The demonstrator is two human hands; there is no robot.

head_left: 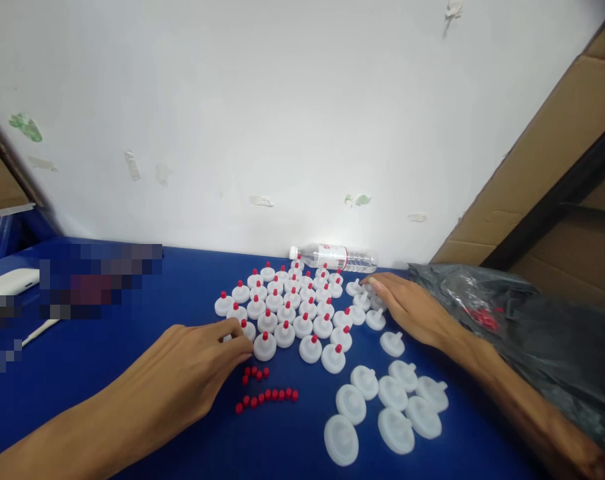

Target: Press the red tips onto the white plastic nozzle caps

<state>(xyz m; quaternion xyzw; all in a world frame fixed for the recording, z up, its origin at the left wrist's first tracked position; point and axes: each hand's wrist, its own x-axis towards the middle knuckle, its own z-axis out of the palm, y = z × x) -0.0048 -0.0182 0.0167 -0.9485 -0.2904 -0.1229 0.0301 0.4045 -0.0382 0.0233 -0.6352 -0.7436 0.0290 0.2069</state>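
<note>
Many white round nozzle lids [265,347] stand in a cluster, with small red caps on their tips. At the cluster's near left edge, my left hand [207,360] has its fingers curled round one capped lid [244,329], partly hidden by them. Two loose rows of red caps [268,395] lie just right of that hand. My right hand [407,303] reaches over several uncapped white lids [375,320] at the cluster's right; its fingers look stretched out, their tips partly hidden. More uncapped lids [393,430] lie tipped over nearer me.
A clear plastic bottle [332,257] lies on its side against the white wall [282,120]. Dark plastic bags [542,333], one clear bag holding red caps [483,319], and cardboard [542,147] are at the right. The blue table [132,300] carries a white object [12,283] at left.
</note>
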